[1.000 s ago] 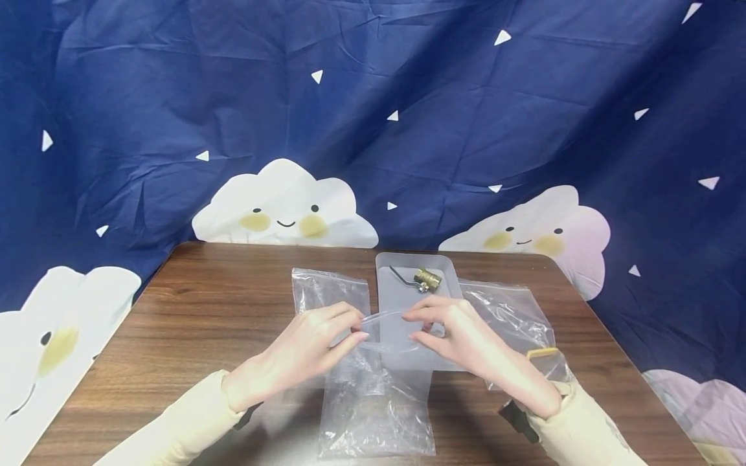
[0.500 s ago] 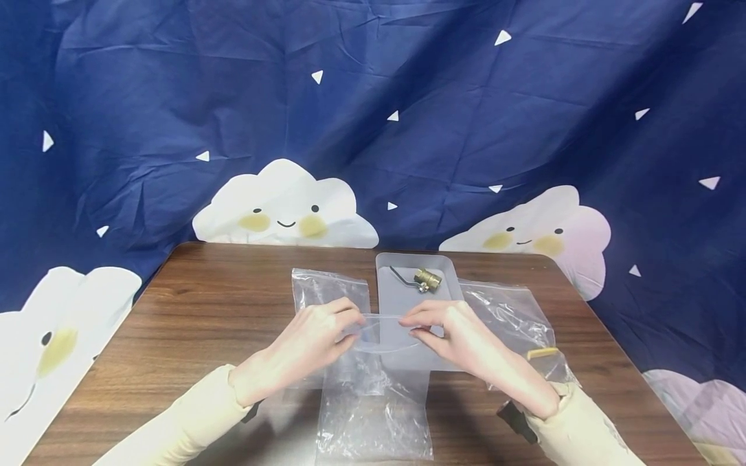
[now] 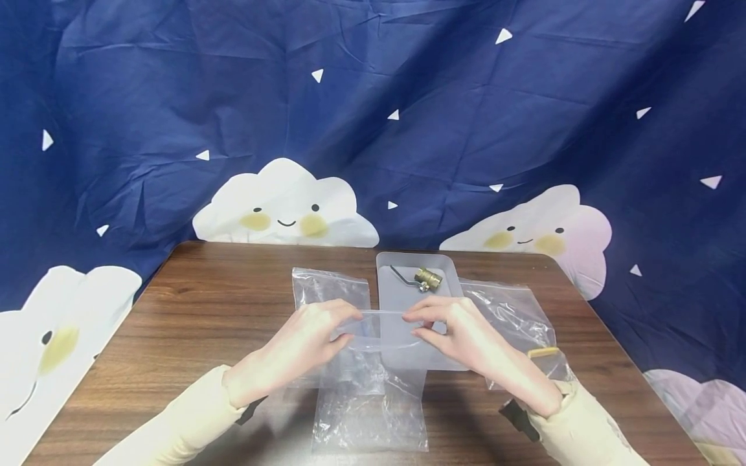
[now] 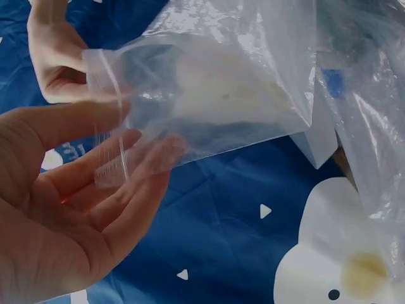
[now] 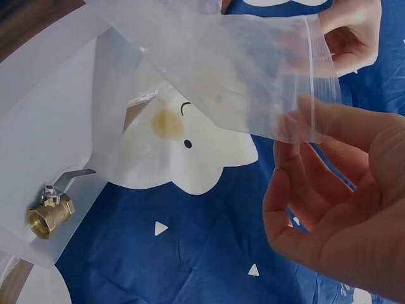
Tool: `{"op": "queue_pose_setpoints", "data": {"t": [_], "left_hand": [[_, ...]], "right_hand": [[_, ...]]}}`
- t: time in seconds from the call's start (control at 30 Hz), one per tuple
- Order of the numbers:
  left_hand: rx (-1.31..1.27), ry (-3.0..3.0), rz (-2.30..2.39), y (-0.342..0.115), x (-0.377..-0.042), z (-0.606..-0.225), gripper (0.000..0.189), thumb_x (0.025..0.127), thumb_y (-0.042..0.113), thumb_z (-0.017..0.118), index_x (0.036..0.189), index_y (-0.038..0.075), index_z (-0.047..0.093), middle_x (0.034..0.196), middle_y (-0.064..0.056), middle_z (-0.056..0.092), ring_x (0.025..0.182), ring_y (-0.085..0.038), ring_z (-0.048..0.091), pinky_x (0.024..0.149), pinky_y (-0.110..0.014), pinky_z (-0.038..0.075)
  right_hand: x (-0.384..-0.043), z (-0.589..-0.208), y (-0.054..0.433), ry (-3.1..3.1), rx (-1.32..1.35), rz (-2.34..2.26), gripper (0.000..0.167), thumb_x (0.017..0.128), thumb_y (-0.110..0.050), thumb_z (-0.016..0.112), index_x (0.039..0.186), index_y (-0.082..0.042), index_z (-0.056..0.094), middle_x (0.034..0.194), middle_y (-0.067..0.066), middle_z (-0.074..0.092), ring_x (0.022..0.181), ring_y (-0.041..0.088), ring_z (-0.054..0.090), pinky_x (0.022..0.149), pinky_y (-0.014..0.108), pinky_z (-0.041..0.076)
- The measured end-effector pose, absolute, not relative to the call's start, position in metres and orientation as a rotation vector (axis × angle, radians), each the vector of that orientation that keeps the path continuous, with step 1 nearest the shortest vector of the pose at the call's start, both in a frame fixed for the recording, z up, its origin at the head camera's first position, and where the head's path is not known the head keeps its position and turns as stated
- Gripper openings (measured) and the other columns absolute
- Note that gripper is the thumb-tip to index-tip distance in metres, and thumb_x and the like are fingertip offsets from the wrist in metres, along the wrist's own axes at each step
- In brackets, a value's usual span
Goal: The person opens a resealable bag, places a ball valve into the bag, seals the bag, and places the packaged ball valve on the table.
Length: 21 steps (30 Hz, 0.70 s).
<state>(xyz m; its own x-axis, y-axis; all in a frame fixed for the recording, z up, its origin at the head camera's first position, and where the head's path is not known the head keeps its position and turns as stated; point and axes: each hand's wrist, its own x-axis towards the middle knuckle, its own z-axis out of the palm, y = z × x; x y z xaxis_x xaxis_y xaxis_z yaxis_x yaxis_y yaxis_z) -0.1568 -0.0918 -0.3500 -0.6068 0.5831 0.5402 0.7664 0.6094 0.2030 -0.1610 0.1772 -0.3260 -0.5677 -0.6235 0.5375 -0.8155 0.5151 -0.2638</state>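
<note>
A clear zip-lock bag [image 3: 370, 417] hangs by its mouth between both hands, its lower part low in front of the tray. The left hand [image 3: 297, 343] holds one side of the mouth, thumb and fingers on the plastic by the zip strip. Opposite it, the right hand [image 3: 460, 330] pinches the other side with thumb and forefinger. A gap shows between the two edges of the mouth. In the right wrist view the bag [image 5: 253, 82] looks flat, with nothing visible inside. A brass ball valve [image 3: 428, 279] with a grey lever lies at the tray's far end.
Beyond the hands lies a grey plastic tray [image 3: 399, 304]. Another clear bag [image 3: 329, 288] is on its left. To its right rests a further clear bag [image 3: 509, 314], with a yellow strip [image 3: 542, 353] near the right forearm. Everything lies on a wooden table [image 3: 192, 310] before a blue cloth.
The left hand's thumb and fingers have shifted along the bag's edge. The mouth narrowed, then widened again, and the bag's lower end swung slightly left. The valve and tray stayed put.
</note>
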Motion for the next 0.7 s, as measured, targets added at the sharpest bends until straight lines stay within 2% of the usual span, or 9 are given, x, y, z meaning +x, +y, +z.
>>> {"op": "queue_pose_setpoints", "data": {"t": [0.13,0.3,0.43,0.7], "left_hand": [[-1.092,-2.468,-0.606,-0.0938,-0.1528,-0.3472,0.045,0.075,0.015,0.084,0.115,0.005,0.067,0.112,-0.004,0.071,0.102,-0.018,0.070,0.085,-0.033,0.059],[-1.112,-2.507,-0.675,-0.0940,-0.1497,-0.3458,0.061,0.073,0.024,0.087,0.125,0.004,0.061,0.121,-0.007,0.068,0.110,-0.019,0.067,0.094,-0.034,0.057],[-1.134,-2.496,-0.686,-0.0921,-0.1496,-0.3455,0.064,0.072,0.024,0.088,0.126,0.002,0.059,0.121,-0.008,0.067,0.110,-0.020,0.066,0.093,-0.035,0.057],[-1.122,-2.568,-0.713,-0.0858,-0.1496,-0.3465,0.066,0.072,0.025,0.088,0.126,0.003,0.058,0.122,-0.007,0.065,0.108,-0.021,0.067,0.090,-0.035,0.058]], "right_hand": [[-0.1601,-0.3244,0.1774,-2.411,1.181,0.689,0.029,0.072,0.003,0.082,0.101,-0.003,0.077,0.098,0.005,0.076,0.069,0.004,0.067,0.066,0.015,0.055],[-0.1580,-0.3227,0.1779,-2.431,1.171,0.667,0.035,0.070,0.002,0.084,0.103,-0.001,0.076,0.101,0.006,0.075,0.068,0.004,0.067,0.067,0.019,0.056],[-0.1562,-0.3217,0.1788,-2.461,1.156,0.656,0.037,0.071,0.001,0.084,0.106,0.000,0.075,0.105,0.008,0.074,0.070,0.005,0.067,0.069,0.024,0.058],[-0.1524,-0.3191,0.1825,-2.450,1.154,0.665,0.035,0.076,-0.011,0.084,0.109,-0.005,0.074,0.109,0.004,0.072,0.077,0.007,0.067,0.073,0.023,0.056]]}}
